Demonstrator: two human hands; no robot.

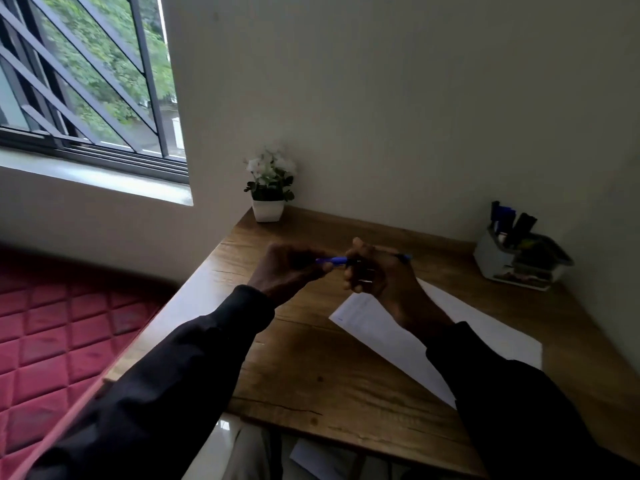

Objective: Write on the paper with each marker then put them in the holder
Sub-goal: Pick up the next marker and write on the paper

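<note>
Two hands meet above the desk (pixel 311 372), and between them we hold the marker (pixel 332 260) clear of the wood. Our left hand (pixel 287 271) pinches its bright blue end. Our right hand (pixel 375 271) is curled round the rest, and a thin blue-tipped end pokes out past it to the right. Motion blur keeps us from telling whether the cap is on or coming off.

The paper (pixel 485 327) lies flat and slantwise under our right wrist, with faint marks near its left corner. The holder (pixel 495 259) stands at the desk's far right by the wall (pixel 381 98), with dark and blue markers upright in it. A white-flowered plant (pixel 270 181) sits in the far left corner. To the left we see a barred window (pixel 86 81) and a red quilted mattress (pixel 52 323).
</note>
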